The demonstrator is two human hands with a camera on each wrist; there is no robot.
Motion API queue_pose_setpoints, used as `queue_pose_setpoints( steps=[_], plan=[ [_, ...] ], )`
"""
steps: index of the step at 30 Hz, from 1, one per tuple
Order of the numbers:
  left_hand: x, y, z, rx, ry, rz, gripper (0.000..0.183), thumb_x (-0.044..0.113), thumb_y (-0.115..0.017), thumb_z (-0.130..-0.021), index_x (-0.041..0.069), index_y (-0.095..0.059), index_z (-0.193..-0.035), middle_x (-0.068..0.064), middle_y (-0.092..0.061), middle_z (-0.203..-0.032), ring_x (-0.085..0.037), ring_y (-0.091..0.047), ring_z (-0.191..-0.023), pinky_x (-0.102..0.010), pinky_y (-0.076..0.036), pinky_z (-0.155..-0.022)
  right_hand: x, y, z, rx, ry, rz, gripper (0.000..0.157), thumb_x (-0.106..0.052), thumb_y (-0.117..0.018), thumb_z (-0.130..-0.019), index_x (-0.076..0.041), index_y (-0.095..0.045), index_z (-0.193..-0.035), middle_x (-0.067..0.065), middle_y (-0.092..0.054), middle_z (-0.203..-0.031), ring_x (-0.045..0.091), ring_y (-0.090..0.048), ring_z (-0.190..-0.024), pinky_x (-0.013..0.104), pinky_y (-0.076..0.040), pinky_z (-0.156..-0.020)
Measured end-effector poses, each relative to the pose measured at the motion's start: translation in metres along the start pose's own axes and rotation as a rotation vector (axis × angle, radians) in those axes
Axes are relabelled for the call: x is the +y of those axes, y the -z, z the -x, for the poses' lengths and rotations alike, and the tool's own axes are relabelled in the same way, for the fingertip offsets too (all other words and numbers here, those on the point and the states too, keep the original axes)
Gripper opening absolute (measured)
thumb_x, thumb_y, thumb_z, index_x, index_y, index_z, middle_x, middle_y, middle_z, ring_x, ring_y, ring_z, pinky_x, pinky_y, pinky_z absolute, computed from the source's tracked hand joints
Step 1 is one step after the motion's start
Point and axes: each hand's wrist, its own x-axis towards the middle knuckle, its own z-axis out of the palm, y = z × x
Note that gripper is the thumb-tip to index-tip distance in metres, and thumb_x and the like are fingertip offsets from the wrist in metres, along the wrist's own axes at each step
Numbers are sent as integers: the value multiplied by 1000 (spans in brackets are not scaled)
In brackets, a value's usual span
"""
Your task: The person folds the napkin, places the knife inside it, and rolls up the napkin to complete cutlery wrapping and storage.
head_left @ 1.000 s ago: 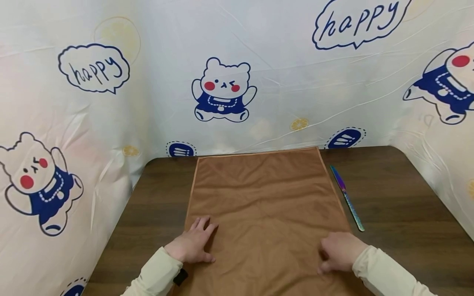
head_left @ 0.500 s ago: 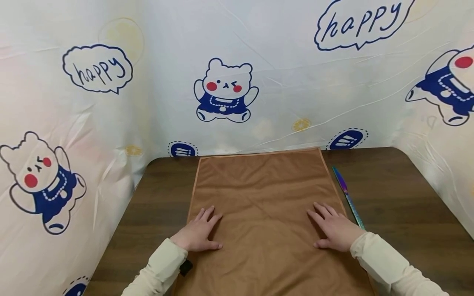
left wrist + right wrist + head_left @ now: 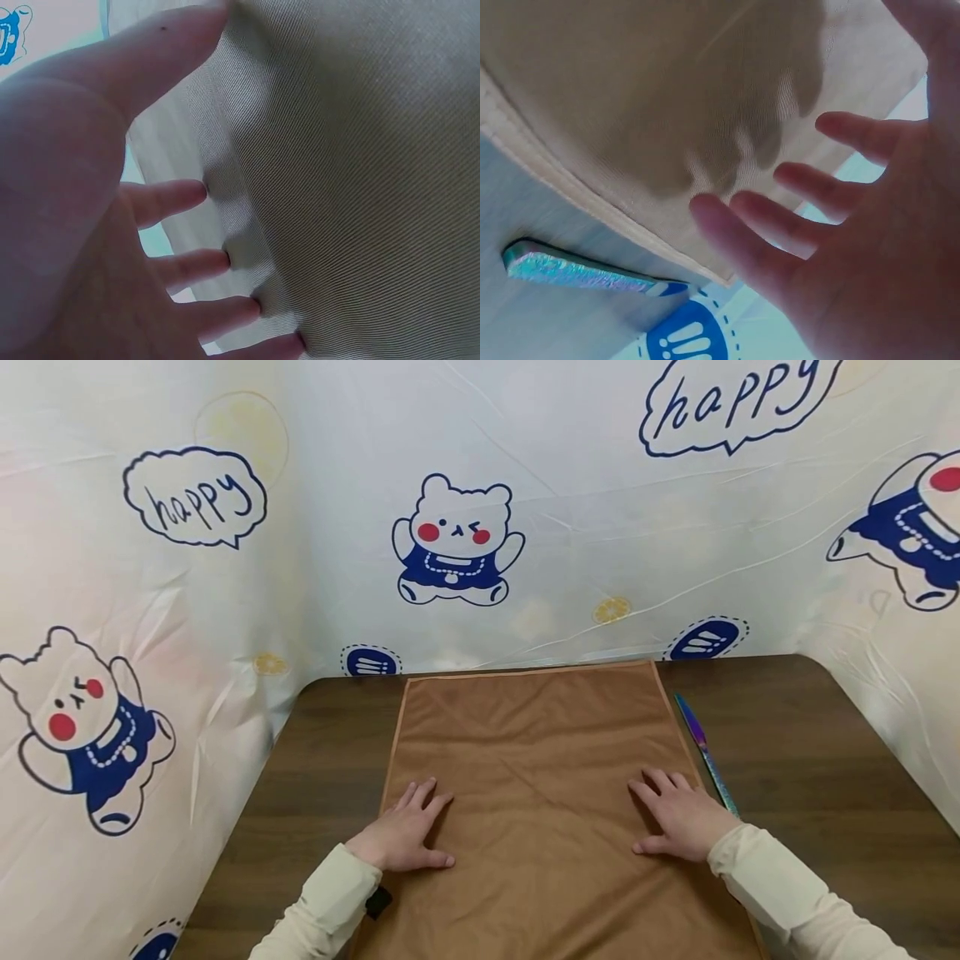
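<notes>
A brown cloth (image 3: 525,735) with a lighter hemmed edge lies spread over the dark wooden table, faint wrinkles running across it. My left hand (image 3: 405,835) rests with spread fingers on its left side; in the left wrist view those fingertips (image 3: 217,259) touch the fabric. On the cloth's right side is my right hand (image 3: 682,818), fingers apart and holding nothing. The right wrist view shows its fingers (image 3: 772,225) close over the cloth, casting shadows. Just beyond the cloth's right edge lies an iridescent table knife (image 3: 703,752), its lower end partly hidden by the right hand and sleeve.
The wooden table (image 3: 787,735) shows on both sides of the cloth. A pale curtain (image 3: 562,568) printed with bears and "happy" bubbles surrounds the table at the back and sides. A small black object (image 3: 378,902) sits by the left cuff.
My right hand, bunched near the cloth's right edge a second ago, has moved forward and spread its fingers. My left hand has shifted slightly forward. The knife stays in place.
</notes>
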Motion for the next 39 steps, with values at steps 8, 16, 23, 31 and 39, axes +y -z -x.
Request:
queue_pose_setpoints(
  steps=[8,16,23,31,39],
  plan=[
    [1,-1,-7,63,30,-49,86,59,-64,-70,18,-31,-139,-17,-21,-145,-43,-20,-131,-59,-31,-93,0,-1,-2,-53,-53,-74,96,-62,-67,-62,-2,-39,-132,29,-26,-139,52,-29,-122,61,-37,-84],
    [-2,4,-13,24,62,-45,87,58,-65,-70,19,-31,-140,-16,-19,-146,-42,-17,-133,-59,-30,-95,-1,-1,-5,-61,-61,-82,98,-61,-69,-61,0,-39,-132,31,-27,-138,52,-29,-121,57,-40,-83],
    [-5,5,-18,31,58,-37,86,57,-66,-69,19,-32,-139,-16,-19,-146,-42,-16,-133,-60,-29,-96,-1,1,-7,-64,-76,-89,99,-61,-69,-60,-1,-39,-132,31,-27,-138,52,-28,-122,57,-40,-84],
    [-10,3,-23,49,50,-56,86,61,-63,-69,22,-32,-139,-14,-19,-147,-40,-17,-134,-60,-29,-95,4,0,-10,-58,-85,-85,99,-61,-69,-60,-1,-39,-132,30,-26,-139,52,-27,-123,58,-38,-86],
    [-10,0,-21,56,51,-53,83,61,-61,-71,22,-32,-139,-13,-18,-148,-38,-17,-134,-60,-28,-96,5,-3,-8,-31,-74,-68,97,-62,-68,-61,-1,-40,-132,29,-27,-139,50,-28,-123,57,-39,-85]
  ],
)
